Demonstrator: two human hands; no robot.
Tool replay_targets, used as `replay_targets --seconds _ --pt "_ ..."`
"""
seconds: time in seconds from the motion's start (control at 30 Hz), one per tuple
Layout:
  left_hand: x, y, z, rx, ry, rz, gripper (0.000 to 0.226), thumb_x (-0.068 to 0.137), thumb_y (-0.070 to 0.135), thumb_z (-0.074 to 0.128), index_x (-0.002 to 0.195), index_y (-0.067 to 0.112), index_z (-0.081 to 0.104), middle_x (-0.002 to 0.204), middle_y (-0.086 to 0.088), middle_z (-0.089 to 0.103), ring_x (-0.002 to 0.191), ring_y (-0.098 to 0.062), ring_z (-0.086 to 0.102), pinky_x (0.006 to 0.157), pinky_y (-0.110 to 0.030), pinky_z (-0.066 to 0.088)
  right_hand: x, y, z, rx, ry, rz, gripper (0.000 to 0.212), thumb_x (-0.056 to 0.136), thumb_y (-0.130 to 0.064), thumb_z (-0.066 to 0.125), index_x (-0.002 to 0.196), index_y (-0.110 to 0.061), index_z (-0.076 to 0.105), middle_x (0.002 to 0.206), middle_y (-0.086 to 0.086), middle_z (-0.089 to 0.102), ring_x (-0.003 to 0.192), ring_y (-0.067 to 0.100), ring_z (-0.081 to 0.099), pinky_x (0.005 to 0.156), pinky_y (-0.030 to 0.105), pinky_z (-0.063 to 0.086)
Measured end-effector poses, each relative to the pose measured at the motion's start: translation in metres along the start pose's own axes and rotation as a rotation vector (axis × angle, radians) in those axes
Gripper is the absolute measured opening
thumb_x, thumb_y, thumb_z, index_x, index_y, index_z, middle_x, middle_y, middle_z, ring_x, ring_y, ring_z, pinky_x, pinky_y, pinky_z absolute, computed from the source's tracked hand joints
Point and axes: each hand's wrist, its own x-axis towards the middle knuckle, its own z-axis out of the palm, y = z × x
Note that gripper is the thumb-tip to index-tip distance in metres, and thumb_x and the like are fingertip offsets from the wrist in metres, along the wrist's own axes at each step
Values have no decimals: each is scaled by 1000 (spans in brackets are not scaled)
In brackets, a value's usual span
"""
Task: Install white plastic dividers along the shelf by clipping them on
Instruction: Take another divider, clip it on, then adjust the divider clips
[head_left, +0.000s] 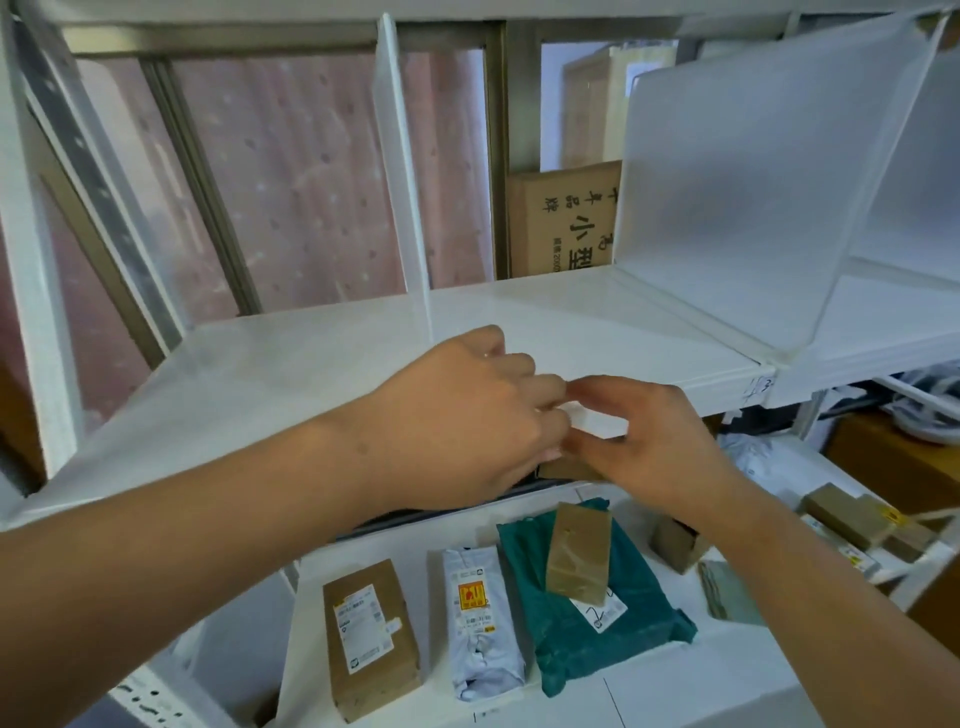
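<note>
A thin white plastic divider (402, 171) stands upright on the white shelf (311, 364), seen edge-on, and its foot ends just behind my left hand. My left hand (467, 415) has its fingers curled down over the shelf's front edge at that foot, hiding the clip. My right hand (654, 441) is beside it, fingertips touching the left hand's. Its index finger lies above and its thumb below the shelf's front lip (597, 418), fingers apart. A second, wide translucent divider (727, 182) stands to the right, at the shelf's right end.
The lower shelf (727, 675) carries parcels: a brown box (371, 639), a grey mailer (483, 623), and a teal mailer (587, 613) with a small brown box (579, 551) on top. A printed carton (566, 218) stands behind the shelf. A white upright (31, 234) is at the left.
</note>
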Motion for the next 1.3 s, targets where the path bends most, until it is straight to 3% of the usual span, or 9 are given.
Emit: replay_targets --seconds 0.17,0.3,0.5,0.67,0.77,0.93,1.03,1.2,1.3 --pt "52 24 4 -31 159 34 30 111 36 45 120 21 70 117 -2 70 99 -24 64 88 -44 50 -20 29 -56 -6 29 105 23 74 -70 62 96 -74 57 102 -57 56 98 -34 50 69 -8 39" --pt "103 38 16 -33 232 26 21 106 30 58 121 20 69 117 -4 71 102 -26 64 87 -43 49 -31 47 -102 43 67 148 31 82 -46 73 102 -68 63 109 -48 62 104 -23 57 77 -5 41" --pt "177 58 36 -100 291 -78 41 102 32 62 141 22 55 134 -5 63 122 -27 56 97 -43 47 -52 83 -167 53 128 221 33 84 -42 80 112 -54 68 114 -36 68 106 -9 65 82 7 51" --pt "220 76 43 -41 311 -9 42 103 31 63 142 18 56 146 -10 57 136 -30 48 110 -44 39 -72 112 -201 29 144 281 32 85 -41 80 116 -47 70 116 -32 69 106 -6 66 90 13 53" --pt "241 77 45 45 333 65 45 98 16 65 143 13 55 152 -13 52 145 -32 42 121 -44 30 -76 124 -210 -20 150 292 33 86 -42 79 117 -44 70 118 -28 68 108 -4 64 96 19 51" --pt "277 56 49 243 304 165 44 102 8 43 144 7 55 153 -16 51 154 -35 27 132 -52 6 -65 142 -217 -196 175 260 41 88 -42 77 127 -38 64 121 -27 62 111 -2 52 99 21 43" --pt "296 34 51 327 244 210 40 98 7 51 135 9 63 142 -15 59 151 -36 32 131 -56 -4 -53 153 -217 -233 159 273 50 88 -46 76 134 -40 58 122 -27 57 115 -3 48 94 18 38" --pt "322 10 53 350 165 320 27 98 32 72 122 19 68 114 -5 66 126 -31 53 131 -57 6 -31 172 -205 -256 101 257 54 84 -55 75 133 -44 56 123 -29 52 114 -4 46 90 13 38" --pt "334 6 54 308 184 384 14 101 35 69 108 23 71 99 1 67 111 -29 56 124 -50 32 -15 181 -200 -298 71 241 43 82 -53 75 121 -40 63 120 -23 63 102 -4 49 81 6 33"
